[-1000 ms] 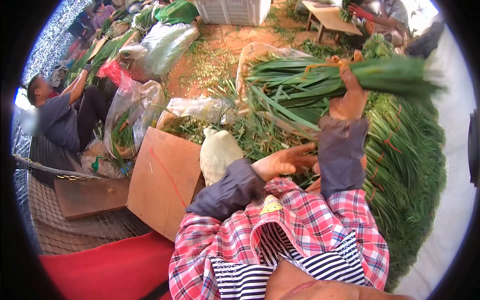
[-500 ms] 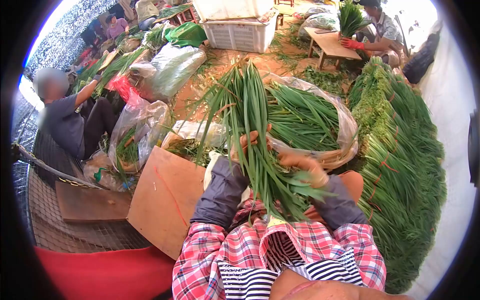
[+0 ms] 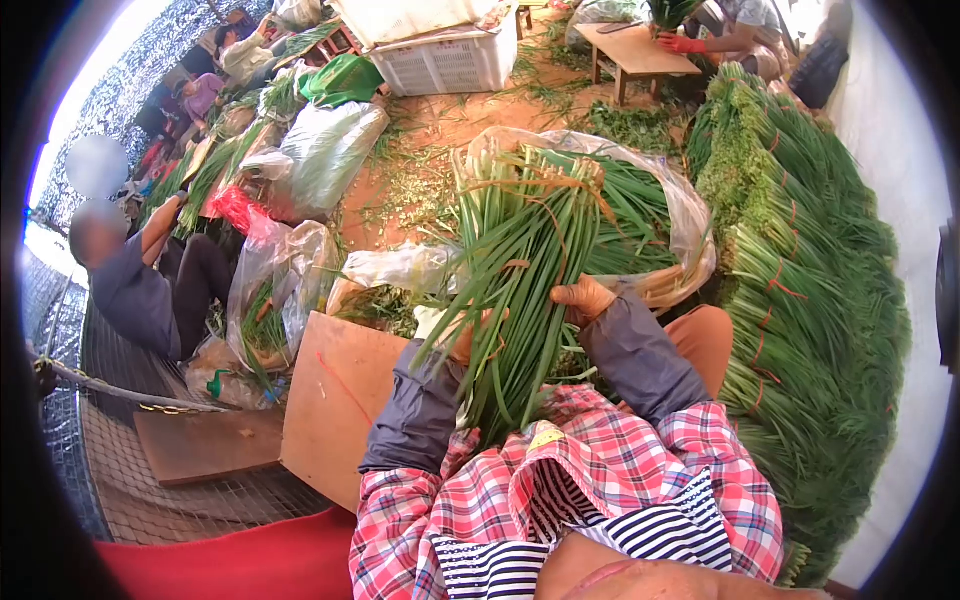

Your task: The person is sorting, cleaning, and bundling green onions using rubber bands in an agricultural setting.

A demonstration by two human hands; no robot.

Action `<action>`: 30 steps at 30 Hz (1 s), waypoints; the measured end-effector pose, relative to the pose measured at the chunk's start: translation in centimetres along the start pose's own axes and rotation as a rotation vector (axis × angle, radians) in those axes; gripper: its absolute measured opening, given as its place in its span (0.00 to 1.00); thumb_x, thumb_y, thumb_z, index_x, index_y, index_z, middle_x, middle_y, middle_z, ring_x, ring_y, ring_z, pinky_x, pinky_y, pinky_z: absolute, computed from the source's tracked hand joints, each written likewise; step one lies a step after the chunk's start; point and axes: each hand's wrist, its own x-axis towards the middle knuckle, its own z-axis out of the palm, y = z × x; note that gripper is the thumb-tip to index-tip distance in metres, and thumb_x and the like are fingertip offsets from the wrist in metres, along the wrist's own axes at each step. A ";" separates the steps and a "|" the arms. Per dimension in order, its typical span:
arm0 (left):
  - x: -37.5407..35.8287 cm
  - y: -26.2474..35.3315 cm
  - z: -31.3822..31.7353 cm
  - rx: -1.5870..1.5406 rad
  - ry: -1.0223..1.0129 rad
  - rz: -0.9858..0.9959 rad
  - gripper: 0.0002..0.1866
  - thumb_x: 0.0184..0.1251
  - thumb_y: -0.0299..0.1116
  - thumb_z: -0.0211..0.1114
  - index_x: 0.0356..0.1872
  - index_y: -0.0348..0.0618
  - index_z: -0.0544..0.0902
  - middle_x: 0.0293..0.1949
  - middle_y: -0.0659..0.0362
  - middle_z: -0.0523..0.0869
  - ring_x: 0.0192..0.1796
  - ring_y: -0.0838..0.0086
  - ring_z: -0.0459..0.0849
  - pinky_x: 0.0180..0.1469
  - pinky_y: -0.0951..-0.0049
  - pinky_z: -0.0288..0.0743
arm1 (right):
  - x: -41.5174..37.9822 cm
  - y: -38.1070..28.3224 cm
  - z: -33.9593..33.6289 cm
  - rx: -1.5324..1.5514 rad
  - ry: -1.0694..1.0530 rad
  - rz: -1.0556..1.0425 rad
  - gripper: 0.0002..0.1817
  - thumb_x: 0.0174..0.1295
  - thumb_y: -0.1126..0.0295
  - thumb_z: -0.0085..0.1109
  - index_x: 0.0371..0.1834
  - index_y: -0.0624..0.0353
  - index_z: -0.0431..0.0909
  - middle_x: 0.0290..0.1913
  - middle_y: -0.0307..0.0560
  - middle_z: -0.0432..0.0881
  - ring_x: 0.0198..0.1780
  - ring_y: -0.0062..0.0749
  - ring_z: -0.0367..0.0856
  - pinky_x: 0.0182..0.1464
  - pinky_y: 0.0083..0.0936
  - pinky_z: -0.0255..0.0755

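A thick bunch of garlic chives (image 3: 535, 240) stands in front of my chest, its pale stem ends at the top and its green leaves hanging down. A brownish tie crosses it near the stem ends. My left hand (image 3: 478, 335) is closed around the lower left side, partly covered by leaves. My right hand (image 3: 585, 297) grips the right edge, thumb showing and fingers mostly behind the leaves. Just behind the bunch lies an open clear plastic bag (image 3: 690, 225) with more loose chives (image 3: 640, 205) in it.
At right lies a long pile of tied chives (image 3: 800, 310). A brown board (image 3: 335, 395) leans at my left. White crates (image 3: 450, 62) and a low wooden table (image 3: 635, 50) stand farther back. Co-workers sit at left (image 3: 150, 280) and at back right (image 3: 745, 35).
The bunch now shows its pale stem ends and tie at the top. My right hand, blurred among the leaves before, has moved up and left onto the bunch's side. The view has shifted slightly.
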 end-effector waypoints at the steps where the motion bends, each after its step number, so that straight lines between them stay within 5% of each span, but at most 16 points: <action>1: 0.1 -0.1 0.3 -0.003 0.007 -0.022 0.28 0.55 0.48 0.65 0.51 0.41 0.73 0.36 0.61 0.81 0.31 0.81 0.78 0.30 0.77 0.73 | 0.0 0.2 0.1 0.004 -0.043 -0.009 0.37 0.44 0.60 0.70 0.56 0.66 0.67 0.53 0.50 0.74 0.52 0.40 0.75 0.52 0.37 0.72; 4: -0.6 1.0 3.5 0.052 0.142 -0.033 0.24 0.56 0.50 0.64 0.47 0.43 0.76 0.34 0.63 0.82 0.30 0.82 0.78 0.28 0.79 0.72 | -0.1 0.5 0.1 0.065 -0.077 0.006 0.36 0.44 0.63 0.69 0.56 0.67 0.66 0.50 0.50 0.76 0.49 0.39 0.77 0.51 0.36 0.73; 8: -2.4 0.3 3.9 -0.124 -0.027 -0.070 0.32 0.61 0.48 0.58 0.61 0.41 0.62 0.47 0.62 0.76 0.41 0.81 0.74 0.37 0.79 0.70 | 0.1 1.5 0.2 0.209 0.059 0.031 0.30 0.46 0.65 0.67 0.52 0.67 0.69 0.44 0.51 0.79 0.42 0.36 0.81 0.44 0.34 0.77; 12: -4.8 -2.1 5.7 0.099 0.018 0.273 0.35 0.46 0.31 0.72 0.56 0.37 0.65 0.47 0.58 0.76 0.46 0.73 0.76 0.46 0.71 0.73 | -0.2 4.0 0.8 0.385 0.192 -0.053 0.25 0.47 0.66 0.67 0.48 0.64 0.72 0.42 0.50 0.80 0.39 0.36 0.81 0.42 0.34 0.79; 15: -4.0 -4.5 5.9 0.352 0.130 0.195 0.32 0.40 0.17 0.70 0.52 0.39 0.69 0.43 0.56 0.78 0.40 0.69 0.80 0.44 0.69 0.76 | 0.6 6.1 1.0 0.477 0.214 -0.042 0.21 0.50 0.69 0.63 0.47 0.63 0.72 0.40 0.51 0.80 0.38 0.37 0.81 0.42 0.35 0.79; 17: -2.8 -6.8 5.3 0.133 0.170 0.144 0.27 0.41 0.24 0.72 0.47 0.38 0.74 0.40 0.57 0.80 0.40 0.70 0.79 0.43 0.70 0.74 | 0.6 5.2 2.3 0.360 0.237 -0.036 0.22 0.49 0.64 0.64 0.45 0.65 0.74 0.40 0.51 0.80 0.37 0.34 0.81 0.41 0.32 0.78; 22: -2.5 -6.3 6.9 -0.172 0.142 0.082 0.22 0.45 0.19 0.68 0.46 0.39 0.75 0.39 0.57 0.81 0.38 0.70 0.80 0.40 0.70 0.76 | 0.4 3.4 3.7 0.228 0.249 0.033 0.29 0.48 0.59 0.66 0.50 0.64 0.71 0.43 0.50 0.79 0.41 0.34 0.80 0.45 0.31 0.76; 25: -3.5 -4.5 5.8 -0.134 0.129 -0.040 0.21 0.44 0.17 0.68 0.44 0.38 0.75 0.37 0.56 0.81 0.38 0.71 0.81 0.35 0.71 0.77 | 0.1 1.7 2.3 0.113 0.362 -0.005 0.31 0.49 0.68 0.66 0.57 0.60 0.64 0.50 0.51 0.75 0.50 0.37 0.74 0.57 0.42 0.66; 27: -4.9 -2.7 5.3 -0.100 0.157 -0.070 0.19 0.45 0.18 0.68 0.41 0.36 0.76 0.34 0.56 0.81 0.35 0.72 0.82 0.30 0.74 0.77 | -0.6 -0.5 0.6 0.076 0.516 -0.166 0.43 0.44 0.64 0.71 0.63 0.58 0.57 0.52 0.52 0.74 0.57 0.38 0.68 0.63 0.42 0.56; 28: -5.3 -2.6 4.5 -0.055 0.161 -0.020 0.19 0.45 0.18 0.67 0.42 0.36 0.76 0.34 0.56 0.81 0.34 0.72 0.82 0.30 0.74 0.76 | -1.4 -2.4 0.5 -0.110 0.803 -0.127 0.51 0.42 0.59 0.71 0.67 0.56 0.48 0.58 0.54 0.68 0.61 0.42 0.64 0.65 0.42 0.53; 30: -6.0 -2.4 2.8 0.038 0.168 0.078 0.20 0.45 0.18 0.67 0.43 0.36 0.76 0.34 0.57 0.81 0.33 0.73 0.82 0.29 0.75 0.76 | -0.9 -3.6 -0.2 -0.574 0.746 -0.455 0.60 0.33 0.50 0.74 0.68 0.56 0.45 0.64 0.56 0.58 0.66 0.47 0.57 0.68 0.48 0.40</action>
